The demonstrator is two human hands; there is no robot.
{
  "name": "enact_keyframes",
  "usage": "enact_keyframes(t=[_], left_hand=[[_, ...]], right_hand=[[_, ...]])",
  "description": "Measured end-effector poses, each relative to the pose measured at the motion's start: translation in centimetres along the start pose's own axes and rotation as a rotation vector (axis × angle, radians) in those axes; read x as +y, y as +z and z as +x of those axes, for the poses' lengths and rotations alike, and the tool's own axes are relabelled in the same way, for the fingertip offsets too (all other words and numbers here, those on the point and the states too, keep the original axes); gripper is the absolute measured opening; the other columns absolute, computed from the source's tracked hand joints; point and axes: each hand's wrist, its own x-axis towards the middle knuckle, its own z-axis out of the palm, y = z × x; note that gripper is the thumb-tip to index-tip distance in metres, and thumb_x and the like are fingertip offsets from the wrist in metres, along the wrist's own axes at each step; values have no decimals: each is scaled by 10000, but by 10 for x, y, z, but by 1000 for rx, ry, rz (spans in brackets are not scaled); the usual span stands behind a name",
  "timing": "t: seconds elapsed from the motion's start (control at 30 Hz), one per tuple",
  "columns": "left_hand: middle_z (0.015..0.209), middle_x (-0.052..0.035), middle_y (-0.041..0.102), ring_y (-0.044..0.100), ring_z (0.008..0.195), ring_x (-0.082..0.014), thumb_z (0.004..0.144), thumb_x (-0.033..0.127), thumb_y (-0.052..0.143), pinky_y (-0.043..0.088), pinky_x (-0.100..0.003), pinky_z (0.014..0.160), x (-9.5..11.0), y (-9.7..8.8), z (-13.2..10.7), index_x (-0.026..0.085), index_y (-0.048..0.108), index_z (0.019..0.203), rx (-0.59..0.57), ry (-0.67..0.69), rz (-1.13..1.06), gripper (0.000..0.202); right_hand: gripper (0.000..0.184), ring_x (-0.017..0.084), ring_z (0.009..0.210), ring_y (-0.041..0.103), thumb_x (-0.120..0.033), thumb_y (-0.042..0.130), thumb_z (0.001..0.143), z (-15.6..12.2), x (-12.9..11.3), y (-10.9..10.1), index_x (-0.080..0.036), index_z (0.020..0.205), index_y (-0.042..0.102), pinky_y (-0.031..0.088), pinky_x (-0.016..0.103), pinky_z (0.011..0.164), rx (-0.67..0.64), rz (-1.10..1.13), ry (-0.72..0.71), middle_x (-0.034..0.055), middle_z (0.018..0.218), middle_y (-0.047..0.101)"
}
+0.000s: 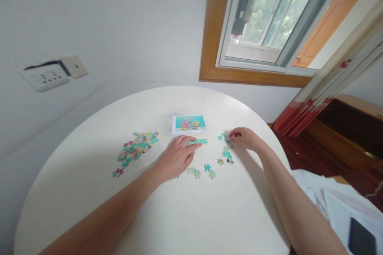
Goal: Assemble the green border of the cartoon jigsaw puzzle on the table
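The left hand lies palm down with its fingers loosely extended, the fingertips resting on what looks like a joined puzzle row just below the picture card. The right hand is curled, thumb and forefinger close together over the loose pieces at the right; whether a piece is pinched between them I cannot tell. More puzzle pieces lie nearer the person, and a dense pile sits to the left of the left hand, all on the white counter.

The row seems the likeliest thing to suffer: it is thin and narrow, so a sideways drag of the left fingers could skew it or pop a joint apart. The right-hand pieces lie close together, some apparently touching — a careless fingertip could nudge a neighbour or catch two at once. The left forearm passes near the pile, and a low sweep could scatter its edge. Similar pale green and teal colours also make a wrong match easy.
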Motion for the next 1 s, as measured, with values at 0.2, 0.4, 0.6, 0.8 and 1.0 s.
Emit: enact_keyframes(t=[0.2, 0.4, 0.6, 0.8, 1.0], left_hand=[[1263, -57, 494, 390, 1197, -242, 900, 163, 414, 338, -455, 1035, 0, 0, 1, 301, 510, 1302, -3, -11, 2, 435], [1264, -62, 494, 389, 1198, -246, 906, 167, 405, 336, -463, 1037, 1, 0, 0, 293, 511, 1303, -6, -10, -1, 430], [1259, -62, 493, 386, 1199, -236, 912, 177, 397, 329, -452, 1044, 0, 1, -1, 288, 510, 1300, 13, 12, -1, 419], [1260, -58, 498, 389, 1201, -239, 905, 176, 408, 330, -455, 1042, 0, 1, -1, 286, 539, 1268, 21, 3, 3, 401], [1250, -51, 504, 396, 1191, -235, 904, 176, 412, 340, -448, 1035, 1, 1, -1, 294, 537, 1270, 19, -5, -2, 404]], right_hand=[[141, 136, 639, 548, -287, 605, 722, -20, -21, -7, -196, 773, 700, 374, 229, 576, -202, -91, -179, 12, 725, 647], [90, 137, 602, 556, -245, 660, 672, -27, -36, 6, -184, 726, 698, 359, 229, 535, -260, -142, -105, 15, 684, 668], [99, 130, 610, 571, -178, 615, 692, -27, -46, 12, -182, 737, 703, 383, 213, 548, -288, -88, -123, 13, 687, 671], [171, 158, 674, 597, -129, 627, 671, -32, -50, 11, -160, 818, 707, 396, 234, 598, -165, -238, -76, 55, 784, 691], [278, 136, 701, 593, -49, 547, 714, -29, -58, 18, -175, 886, 726, 419, 213, 655, -152, -174, -209, 56, 858, 658]])
